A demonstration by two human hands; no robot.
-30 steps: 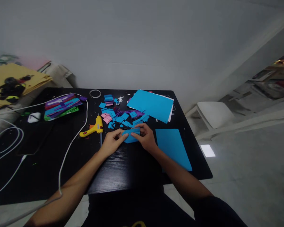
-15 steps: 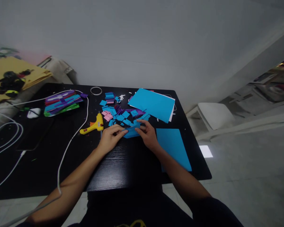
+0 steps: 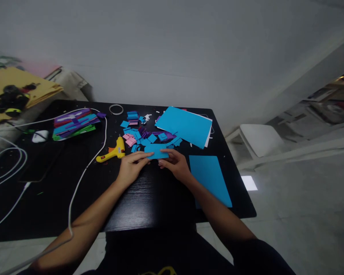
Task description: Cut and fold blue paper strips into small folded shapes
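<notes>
A small blue piece of paper (image 3: 157,151) is held up between both hands over the near side of the black table (image 3: 149,198). My left hand (image 3: 132,166) pinches its left end between thumb and fingers. On the right end, my right hand (image 3: 176,164) is closed, with the forefinger along the paper and the thumb below. Just behind the paper lies a heap of cut blue, pink and purple pieces (image 3: 137,134). The yellow glue gun (image 3: 111,152) rests on the table to the left of my left hand.
Large blue sheets (image 3: 186,126) lie at the back right, and another blue sheet (image 3: 210,179) sits by my right forearm. To the left are a stack of coloured paper (image 3: 74,124), a phone (image 3: 40,164) and a white cable (image 3: 83,175). A white chair (image 3: 260,139) stands beyond the table.
The blue paper has tilted and now shows a flat, rectangular face toward me. My right fingers have shifted, with the thumb now lower at the paper's near edge.
</notes>
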